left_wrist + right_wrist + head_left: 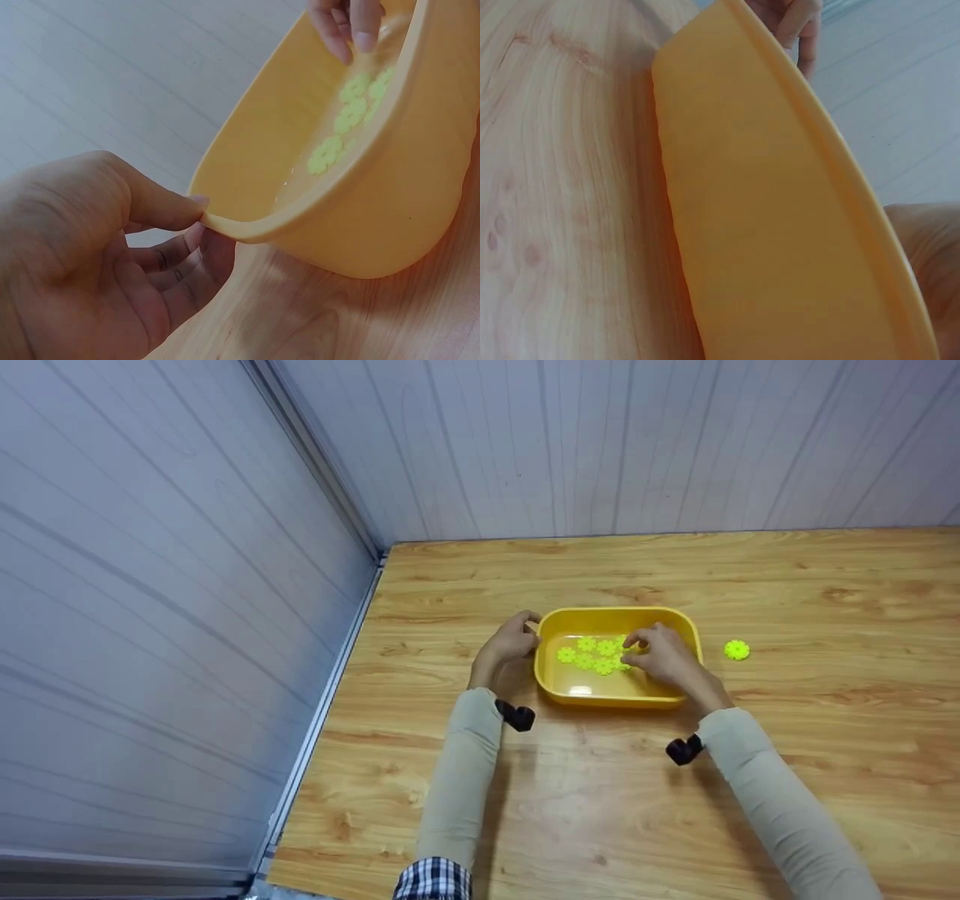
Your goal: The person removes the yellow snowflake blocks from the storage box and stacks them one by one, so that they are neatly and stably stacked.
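A yellow plastic tub (616,701) stands on the wooden table, with several bright yellow-green flower-shaped pieces (604,648) lying flat on its bottom. My left hand (512,641) is at the tub's left end. In the left wrist view, that hand's thumb and fingers pinch the tub's rim (244,230). My right hand (664,656) reaches over the right side into the tub, thumb and forefinger apart just above the pieces at the right of the group. Nothing shows between those fingers. The tub's outer wall (757,180) hides most of this hand in the right wrist view.
A single flower-shaped piece (736,650) lies on the table (825,697) to the right of the tub. Pale panelled walls (600,450) rise behind the table and along its left edge. Small black devices sit on both wrists.
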`<state>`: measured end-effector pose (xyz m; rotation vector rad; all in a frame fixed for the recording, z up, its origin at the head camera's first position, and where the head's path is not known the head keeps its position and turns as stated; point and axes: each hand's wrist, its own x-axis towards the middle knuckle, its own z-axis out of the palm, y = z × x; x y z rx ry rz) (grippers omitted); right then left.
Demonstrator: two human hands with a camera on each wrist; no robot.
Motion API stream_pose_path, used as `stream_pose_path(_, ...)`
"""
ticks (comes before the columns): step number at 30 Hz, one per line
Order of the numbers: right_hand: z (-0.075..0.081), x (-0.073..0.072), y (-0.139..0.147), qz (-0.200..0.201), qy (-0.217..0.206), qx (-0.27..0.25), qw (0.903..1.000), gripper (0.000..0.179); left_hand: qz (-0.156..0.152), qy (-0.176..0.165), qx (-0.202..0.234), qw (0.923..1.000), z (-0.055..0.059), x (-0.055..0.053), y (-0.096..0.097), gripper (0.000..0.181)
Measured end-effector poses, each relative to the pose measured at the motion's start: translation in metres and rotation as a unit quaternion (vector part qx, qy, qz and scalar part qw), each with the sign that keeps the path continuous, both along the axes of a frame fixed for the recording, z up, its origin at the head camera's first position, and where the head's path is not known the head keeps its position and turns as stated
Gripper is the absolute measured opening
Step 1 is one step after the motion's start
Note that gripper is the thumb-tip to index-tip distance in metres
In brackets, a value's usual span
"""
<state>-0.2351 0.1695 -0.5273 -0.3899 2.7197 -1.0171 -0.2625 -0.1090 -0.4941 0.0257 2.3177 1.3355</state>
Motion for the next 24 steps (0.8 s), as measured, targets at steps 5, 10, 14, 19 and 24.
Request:
stream_pose_path(5, -0.0030, -0.0004, -0.0037, 0.019, 0.008, 0.035, 0.9992, 0.030, 0.005, -0.005, 0.002, 1.0000, -0.0002, -0.0008, 0.0001, 0.038)
stream_pose_path(10, -0.0049, -0.0006, -0.0055, 0.016, 0.019, 0.056, 0.9981, 0.032, 0.008, -0.008, -0.001, 0.9999, 0.0009, -0.0003, 0.0005, 0.038)
stream_pose_path(14, -0.0059, -0.0004, -0.0061, 0.009, 0.014, 0.058, 0.9982, 0.032, 0.008, -0.005, -0.004, 0.9999, 0.0015, 0.0001, 0.0013, 0.038)
stream_pose_path(19, -0.0053, 0.0002, -0.0063, -0.001, 0.011, 0.050, 0.9987, 0.030, 0.008, -0.007, 0.000, 0.9999, 0.0016, 0.0007, 0.0010, 0.038)
stream_pose_path(24, -0.0027, -0.0005, -0.0049, -0.001, 0.018, 0.031, 0.9994, 0.022, 0.006, -0.001, 0.003, 1.0000, 0.0010, 0.0013, -0.0004, 0.039)
